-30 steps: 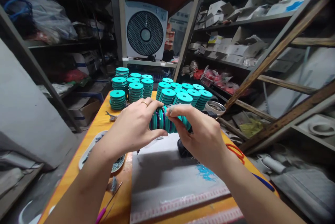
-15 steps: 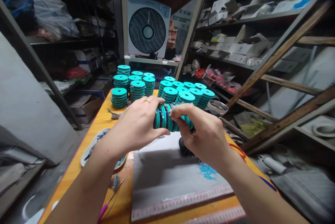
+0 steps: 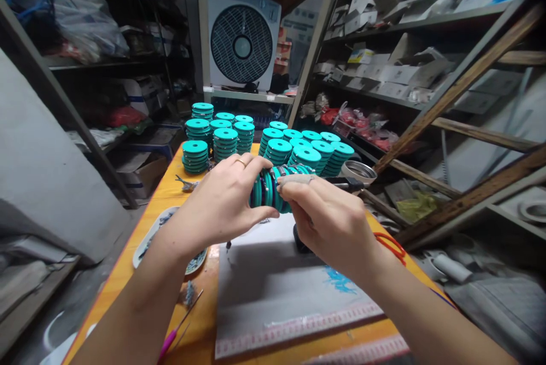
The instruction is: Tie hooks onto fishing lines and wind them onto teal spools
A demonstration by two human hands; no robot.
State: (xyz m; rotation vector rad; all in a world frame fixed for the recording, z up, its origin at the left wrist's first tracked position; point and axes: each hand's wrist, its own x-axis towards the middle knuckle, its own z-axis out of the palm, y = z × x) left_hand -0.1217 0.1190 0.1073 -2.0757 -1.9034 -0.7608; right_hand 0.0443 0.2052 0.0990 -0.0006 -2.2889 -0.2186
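Observation:
A row of teal spools [image 3: 268,193], pressed together and lying on its side, is held above the white board. My left hand [image 3: 217,194], a ring on one finger, wraps around the spools' left end, thumb below. Dark thread or cord shows between the discs. My right hand [image 3: 330,206] is closed against the front of the row, thumb and forefinger pinched; what they grip is hidden. A small dark piece with a thin pin [image 3: 228,248] hangs below my left hand. Behind my right hand a black rod-like thing [image 3: 347,184] sticks out.
Several stacks of teal spools [image 3: 225,143] stand at the table's far end. A dish of small parts [image 3: 143,248] lies left, near a pink-handled hook [image 3: 170,339]. The white board [image 3: 264,297] bears blue scraps [image 3: 339,278] and a ruler [image 3: 298,328]. Red-orange handles [image 3: 392,245] lie right.
My right hand's fingers have curled in more and its wrist has turned slightly. The small dark piece now shows below my left hand. The left hand keeps its hold; the view has shifted slightly.

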